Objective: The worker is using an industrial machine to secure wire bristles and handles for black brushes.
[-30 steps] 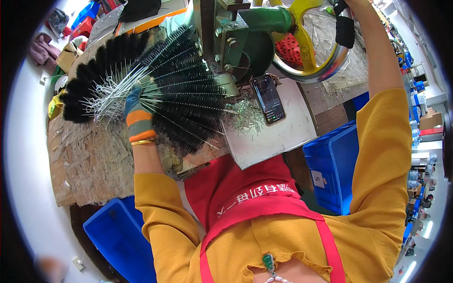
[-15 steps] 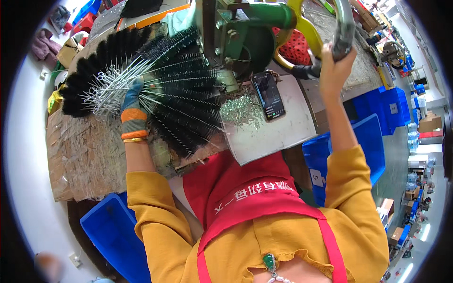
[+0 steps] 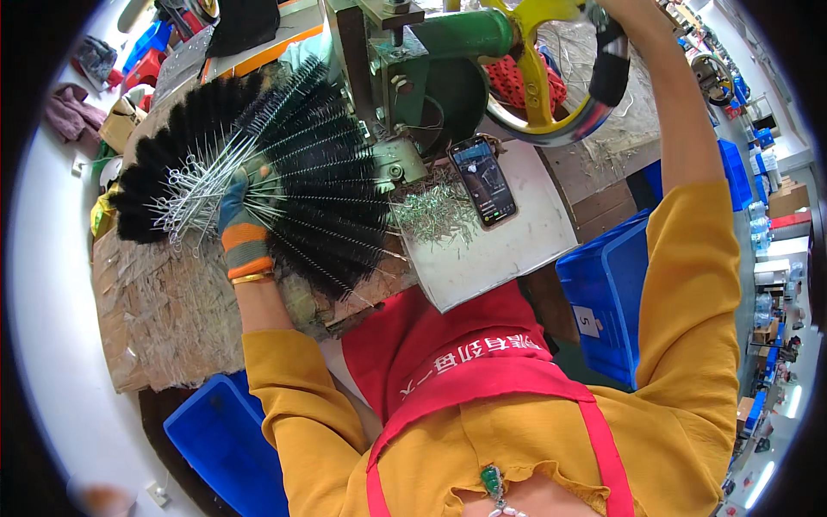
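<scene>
Left hand [image 3: 244,211], gloved: fingers closed round the wire stems of a fanned bundle of black brushes [image 3: 332,202], on the left of the tabletop [image 3: 172,302]. Bristles spread right of the fingers; looped wire ends lie left. Fingertips partly lost among crossing stems; brush count not readable. Right hand [image 3: 622,7], bare, at the far side of the yellow-spoked handwheel [image 3: 536,82]; cropped by upper edge, finger opening and grip cannot be told. Wire clippings [image 3: 435,211] lie near the bristle tips, beside a phone [image 3: 484,183].
</scene>
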Tool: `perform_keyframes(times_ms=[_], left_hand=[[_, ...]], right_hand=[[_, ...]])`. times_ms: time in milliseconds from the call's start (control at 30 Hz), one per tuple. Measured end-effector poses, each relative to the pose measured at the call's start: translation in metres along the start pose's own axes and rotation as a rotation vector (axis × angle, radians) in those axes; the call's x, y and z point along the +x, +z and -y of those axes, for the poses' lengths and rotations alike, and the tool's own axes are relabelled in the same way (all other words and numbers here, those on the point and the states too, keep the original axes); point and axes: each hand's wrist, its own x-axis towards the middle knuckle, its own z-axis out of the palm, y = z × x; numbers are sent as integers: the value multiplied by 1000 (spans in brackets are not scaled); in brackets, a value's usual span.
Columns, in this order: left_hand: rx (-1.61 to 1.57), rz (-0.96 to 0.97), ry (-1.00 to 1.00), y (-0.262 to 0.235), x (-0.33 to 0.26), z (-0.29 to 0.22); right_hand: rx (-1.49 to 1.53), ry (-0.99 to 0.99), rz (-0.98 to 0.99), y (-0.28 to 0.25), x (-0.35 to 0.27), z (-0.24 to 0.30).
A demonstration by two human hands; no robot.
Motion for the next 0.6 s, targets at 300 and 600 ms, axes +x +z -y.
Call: perform_keyframes(times_ms=[300,600], left_hand=[[2,-96,55,10,5,5],[4,-103,26,23,-9,2]], right_hand=[[69,12,43,-7,-11,0],[624,187,-663,105,-165,-7]])
